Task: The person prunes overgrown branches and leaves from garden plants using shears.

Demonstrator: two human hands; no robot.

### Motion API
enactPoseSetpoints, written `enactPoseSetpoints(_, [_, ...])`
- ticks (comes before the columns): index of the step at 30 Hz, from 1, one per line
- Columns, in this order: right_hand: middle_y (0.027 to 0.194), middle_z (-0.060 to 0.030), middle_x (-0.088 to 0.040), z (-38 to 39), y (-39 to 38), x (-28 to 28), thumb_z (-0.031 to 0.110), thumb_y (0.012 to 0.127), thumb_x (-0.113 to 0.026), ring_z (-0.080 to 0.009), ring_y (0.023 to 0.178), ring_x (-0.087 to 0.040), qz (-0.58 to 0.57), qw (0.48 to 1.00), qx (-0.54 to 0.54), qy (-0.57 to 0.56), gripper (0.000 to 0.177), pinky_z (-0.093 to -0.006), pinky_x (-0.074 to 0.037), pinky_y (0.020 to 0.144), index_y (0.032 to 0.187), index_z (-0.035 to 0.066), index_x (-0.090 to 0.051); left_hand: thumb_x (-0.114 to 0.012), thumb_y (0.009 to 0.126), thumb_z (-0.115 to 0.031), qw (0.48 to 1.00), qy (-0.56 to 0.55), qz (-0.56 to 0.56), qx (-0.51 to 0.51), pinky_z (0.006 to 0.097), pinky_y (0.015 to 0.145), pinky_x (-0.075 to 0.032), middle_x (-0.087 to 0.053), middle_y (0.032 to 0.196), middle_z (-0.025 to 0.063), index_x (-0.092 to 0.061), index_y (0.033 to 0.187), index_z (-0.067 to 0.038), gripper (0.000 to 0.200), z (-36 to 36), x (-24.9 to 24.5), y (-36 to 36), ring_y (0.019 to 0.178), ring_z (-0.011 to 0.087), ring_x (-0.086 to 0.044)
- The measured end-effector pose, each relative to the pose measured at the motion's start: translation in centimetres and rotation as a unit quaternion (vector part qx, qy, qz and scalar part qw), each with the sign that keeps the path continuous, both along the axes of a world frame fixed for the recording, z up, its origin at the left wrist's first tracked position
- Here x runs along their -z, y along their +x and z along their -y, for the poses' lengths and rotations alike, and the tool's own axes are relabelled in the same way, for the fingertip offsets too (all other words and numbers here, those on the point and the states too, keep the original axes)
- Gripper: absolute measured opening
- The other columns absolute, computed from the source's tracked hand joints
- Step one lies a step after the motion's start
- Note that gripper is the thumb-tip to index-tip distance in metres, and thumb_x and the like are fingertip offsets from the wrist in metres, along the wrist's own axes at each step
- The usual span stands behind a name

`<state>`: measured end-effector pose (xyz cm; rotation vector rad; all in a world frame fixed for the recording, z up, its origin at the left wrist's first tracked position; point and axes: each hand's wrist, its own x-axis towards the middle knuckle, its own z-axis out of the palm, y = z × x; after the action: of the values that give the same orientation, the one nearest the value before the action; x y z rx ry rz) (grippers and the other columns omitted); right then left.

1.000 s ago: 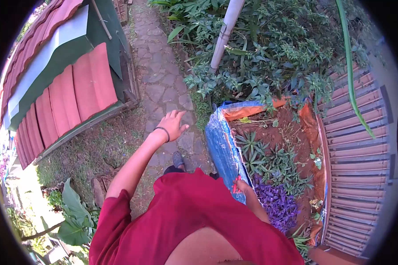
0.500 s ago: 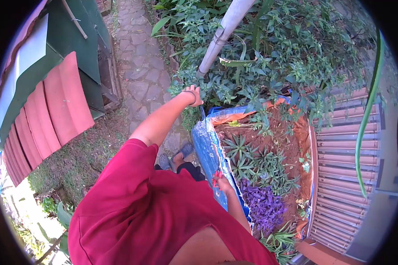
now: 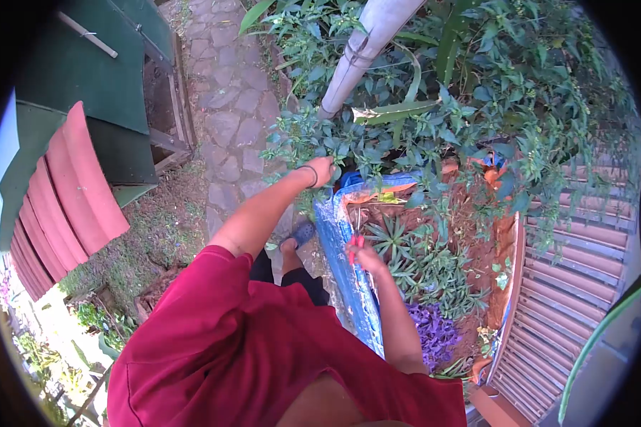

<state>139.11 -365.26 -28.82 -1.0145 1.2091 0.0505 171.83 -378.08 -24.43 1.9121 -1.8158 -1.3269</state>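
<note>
The right hand (image 3: pixel 367 259) is closed around the red handles of a cutting tool (image 3: pixel 355 245), which is above the blue-sided planter (image 3: pixel 345 265) near its rim, blades pointing away from the body. The left hand (image 3: pixel 322 171), fingers drawn in, is at the edge of the leafy bush (image 3: pixel 406 128), near the planter's corner; whether it pinches a stem, I cannot tell. Spiky green plants (image 3: pixel 434 267) and purple foliage (image 3: pixel 433 334) grow inside the planter.

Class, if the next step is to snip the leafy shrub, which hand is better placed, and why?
Right, I'd judge: the right hand holds a red-handled tool, apparently scissors. The left hand is at the shrub's edge, with no tool visible.
</note>
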Motion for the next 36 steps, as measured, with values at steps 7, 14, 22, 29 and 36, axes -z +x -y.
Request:
enactPoseSetpoints(7, [0.087,-0.006,-0.064,11.2,6.5,-1.8,0.03,0.093,-0.055,-0.0144,0.072,-0.059,-0.122,0.99,0.049,-0.055,0.029,-0.0317,-0.049,0.064,0.102,0.003,-0.062,-0.045,0.099,-0.025,0.989,-0.081,-0.088,-0.087,0.0509,0.073,-0.047,-0.063,0.083,0.0251,-0.06,0.118,-0.014,0.027,-4.8,2.6,3.1,0.083,0.045,-0.06])
enactPoseSetpoints(14, [0.071,-0.0033,-0.058,17.6,10.2,3.2,0.022,0.087,-0.057,-0.0145,0.059,-0.053,-0.104,0.992,0.062,-0.031,0.02,-0.0325,-0.043,0.053,0.096,0.005,-0.062,-0.049,0.098,-0.02,0.979,-0.101,-0.144,-0.104,0.0446,0.061,-0.044,-0.057,0.069,0.0208,-0.053,0.092,-0.002,0.02,-8.7,4.2,6.2,0.068,0.0407,-0.058])
enactPoseSetpoints(22, [0.103,-0.0114,-0.065,20.9,4.8,12.7,0.025,0.096,-0.056,-0.0212,0.094,-0.064,-0.079,0.994,0.07,0.01,0.036,-0.0346,-0.053,0.077,0.121,0.0,-0.055,-0.05,0.096,-0.013,0.97,-0.106,-0.183,-0.117,0.0429,0.06,-0.042,-0.051,0.07,0.0217,-0.049,0.086,0.001,0.017,-9.9,3.9,8.0,0.065,0.0407,-0.052])
enactPoseSetpoints(29, [0.108,-0.012,-0.065,26.4,8.2,8.9,0.028,0.098,-0.049,-0.02,0.089,-0.063,-0.145,0.989,0.018,-0.021,0.036,-0.0341,-0.053,0.073,0.123,0.003,-0.053,-0.051,0.095,-0.011,0.972,-0.085,-0.185,-0.117,0.0432,0.06,-0.042,-0.05,0.07,0.0214,-0.049,0.086,0.002,0.016,-10.3,4.9,8.8,0.066,0.0423,-0.05])
enactPoseSetpoints(36, [0.102,-0.01,-0.067,28.1,9.6,8.9,0.033,0.098,-0.044,-0.0186,0.082,-0.063,-0.16,0.98,-0.104,-0.059,0.038,-0.0338,-0.051,0.071,0.122,0.005,-0.055,-0.051,0.094,-0.01,0.967,-0.097,-0.207,-0.115,0.042,0.064,-0.043,-0.052,0.074,0.0217,-0.051,0.088,0.003,0.015,-10.5,5.0,9.2,0.07,0.0417,-0.052])
